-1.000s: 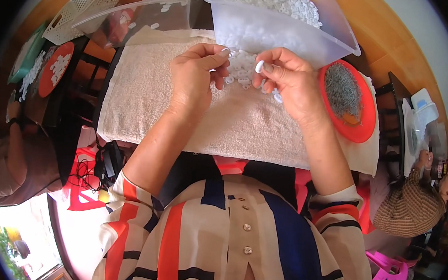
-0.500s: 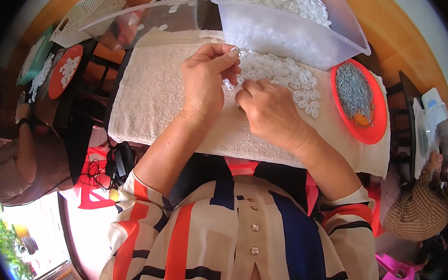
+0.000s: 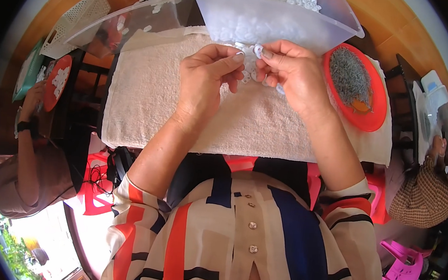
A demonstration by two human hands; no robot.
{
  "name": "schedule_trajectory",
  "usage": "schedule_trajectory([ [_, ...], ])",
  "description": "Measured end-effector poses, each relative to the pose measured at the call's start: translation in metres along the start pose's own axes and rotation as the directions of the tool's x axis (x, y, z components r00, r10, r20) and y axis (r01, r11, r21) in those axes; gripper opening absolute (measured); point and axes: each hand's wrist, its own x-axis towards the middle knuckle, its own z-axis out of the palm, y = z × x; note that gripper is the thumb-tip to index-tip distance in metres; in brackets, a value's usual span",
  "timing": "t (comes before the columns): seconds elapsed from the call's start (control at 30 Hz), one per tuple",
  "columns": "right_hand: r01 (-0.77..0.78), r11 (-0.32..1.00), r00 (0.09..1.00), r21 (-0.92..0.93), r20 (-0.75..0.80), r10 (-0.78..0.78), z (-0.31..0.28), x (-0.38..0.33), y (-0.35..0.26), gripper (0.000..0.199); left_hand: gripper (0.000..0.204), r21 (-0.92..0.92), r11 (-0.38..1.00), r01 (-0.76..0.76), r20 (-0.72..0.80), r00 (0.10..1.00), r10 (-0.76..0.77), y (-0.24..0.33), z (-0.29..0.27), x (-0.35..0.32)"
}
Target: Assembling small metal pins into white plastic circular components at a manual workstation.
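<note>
Pinching small white plastic rings between fingertips, the left hand and right hand meet above the beige towel, close to the clear tub and red dish for easy reach.

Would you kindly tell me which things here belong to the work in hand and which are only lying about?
In use:
left hand
right hand
small white rings pinched between them
clear tub of white rings
beige towel
red dish of small grey parts

Lying about:
white mesh basket
pink plastic stool
</note>
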Motion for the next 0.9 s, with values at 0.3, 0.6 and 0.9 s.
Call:
schedule_trajectory([
  [0.3,-0.024,0.999,0.997,0.026,0.078,0.022,0.005,0.000,0.003,0.015,0.014,0.002,1.000,-0.016,0.023,1.000,0.016,0.000,0.000,-0.002],
  [0.6,-0.002,0.998,0.997,0.061,0.071,-0.003,0.005,0.001,0.008,0.015,0.012,-0.029,0.999,-0.020,-0.014,1.000,0.019,0.001,0.001,-0.002],
  [0.9,0.089,0.993,0.996,-0.078,0.021,-0.087,0.010,-0.001,0.012,0.014,0.011,0.043,0.998,-0.036,-0.038,0.999,0.037,0.000,0.001,-0.002],
])
